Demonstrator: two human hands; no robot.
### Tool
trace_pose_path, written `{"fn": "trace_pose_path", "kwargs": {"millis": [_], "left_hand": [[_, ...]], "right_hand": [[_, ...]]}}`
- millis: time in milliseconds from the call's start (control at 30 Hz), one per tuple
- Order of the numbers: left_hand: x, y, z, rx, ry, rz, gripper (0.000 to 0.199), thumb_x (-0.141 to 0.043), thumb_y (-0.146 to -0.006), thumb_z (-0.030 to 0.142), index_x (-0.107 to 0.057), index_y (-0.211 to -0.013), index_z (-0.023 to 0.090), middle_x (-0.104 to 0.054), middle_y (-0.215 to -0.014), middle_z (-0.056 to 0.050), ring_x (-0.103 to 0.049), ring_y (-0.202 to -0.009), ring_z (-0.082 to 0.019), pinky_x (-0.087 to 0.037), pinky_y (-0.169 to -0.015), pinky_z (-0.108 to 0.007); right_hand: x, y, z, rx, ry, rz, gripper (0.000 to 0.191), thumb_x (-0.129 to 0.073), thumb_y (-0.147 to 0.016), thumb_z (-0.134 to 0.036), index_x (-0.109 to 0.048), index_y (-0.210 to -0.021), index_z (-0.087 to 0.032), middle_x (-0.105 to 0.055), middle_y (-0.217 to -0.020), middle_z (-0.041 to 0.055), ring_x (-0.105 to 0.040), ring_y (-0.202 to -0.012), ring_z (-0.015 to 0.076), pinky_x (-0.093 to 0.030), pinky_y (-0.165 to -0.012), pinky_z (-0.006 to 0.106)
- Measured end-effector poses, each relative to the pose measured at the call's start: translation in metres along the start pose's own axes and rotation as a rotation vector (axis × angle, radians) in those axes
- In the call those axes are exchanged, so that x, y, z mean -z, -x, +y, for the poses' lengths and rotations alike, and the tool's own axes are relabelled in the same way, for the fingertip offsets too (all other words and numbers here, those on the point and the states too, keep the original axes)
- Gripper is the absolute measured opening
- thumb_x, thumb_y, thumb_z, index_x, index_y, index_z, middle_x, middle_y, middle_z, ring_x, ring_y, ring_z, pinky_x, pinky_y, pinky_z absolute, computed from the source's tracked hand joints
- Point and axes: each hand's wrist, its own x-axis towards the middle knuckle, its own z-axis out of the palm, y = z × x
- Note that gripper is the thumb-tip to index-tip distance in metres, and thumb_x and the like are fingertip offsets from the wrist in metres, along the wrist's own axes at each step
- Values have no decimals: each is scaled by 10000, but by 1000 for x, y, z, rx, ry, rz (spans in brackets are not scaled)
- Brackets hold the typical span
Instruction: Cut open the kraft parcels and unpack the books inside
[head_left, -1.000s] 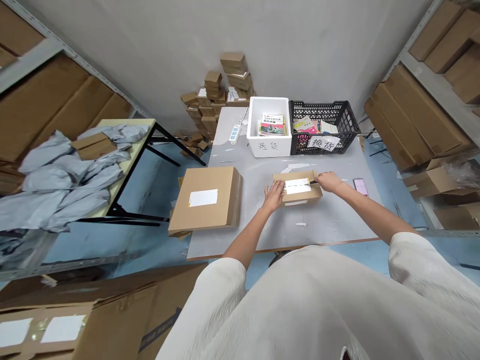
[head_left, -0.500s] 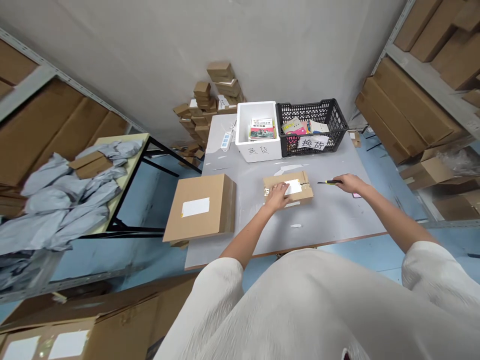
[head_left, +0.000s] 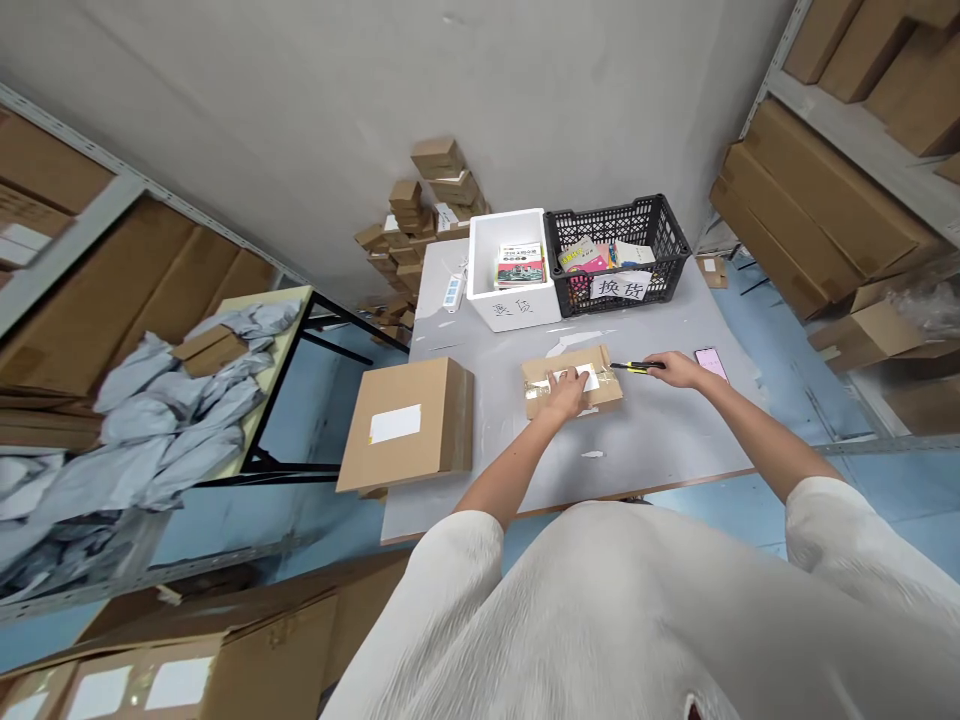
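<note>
Around the small carton (head_left: 534, 375), a white foam box (head_left: 517, 312) stands at 11 o'clock, a black crate (head_left: 661, 280) at 1, a phone (head_left: 711, 363) at 3 and a large carton (head_left: 409, 425) at 9, overhanging the table edge. The left hand (head_left: 568, 393) lies on the small carton, fingers apart, partly covering its label; the right hand (head_left: 677, 369) is clamped on a cutter (head_left: 636, 367) pointing at its 3 o'clock end; contact cannot be told. The grey table (head_left: 517, 470) bears whitish scraps; blue floor (head_left: 795, 345) surrounds it, a plain wall (head_left: 585, 100) at 12.
</note>
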Motion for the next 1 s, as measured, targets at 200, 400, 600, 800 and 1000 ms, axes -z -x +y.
{"fn": "trace_pose_path", "kwargs": {"millis": [200, 400, 600, 800, 1000], "left_hand": [[5, 12, -2, -13, -16, -11, 622, -928, -825, 229, -646, -1378, 276, -627, -1370, -163, -674, -1295, -429, -97, -1322, -798], [21, 23, -1, -4, -122, -95, 614, -864, -907, 312, -591, -1456, 303, -600, -1433, -137, -706, -1250, -354, -110, -1355, -742], [32, 29, 9, -15, -181, -155, 667, -837, -931, 331, -532, -1523, 296, -566, -1497, -142, -685, -1312, -336, -76, -1375, -718], [33, 30, 11, -6, -165, -162, 694, -828, -945, 330, -513, -1563, 308, -558, -1521, -135, -694, -1314, -339, -61, -1382, -717], [29, 27, 7, -14, -162, -162, 722, -824, -954, 332, -492, -1595, 304, -541, -1544, -137, -728, -1247, -315, -37, -1373, -739]], "right_hand": [[1, -29, -15, -3, 238, -62, 380, -542, -1049, -329, -822, -1304, -307, -847, -1176, 62, -739, -1010, 252, -479, -797, 288], [3, -48, -25, 21, 163, -201, 318, -571, -1004, -349, -822, -1169, -242, -815, -1021, 72, -681, -877, 216, -429, -713, 275], [6, -44, -7, -54, -113, -424, 323, -670, -917, -530, -776, -960, -228, -718, -819, 37, -571, -682, 170, -416, -622, 275], [1, -30, -4, -81, -218, -445, 324, -695, -869, -537, -761, -943, -228, -734, -895, 61, -614, -740, 181, -425, -625, 272], [-3, -26, -11, -5, -138, -258, 298, -661, -902, -513, -750, -925, -230, -722, -842, 39, -594, -776, 192, -420, -685, 279]]}}
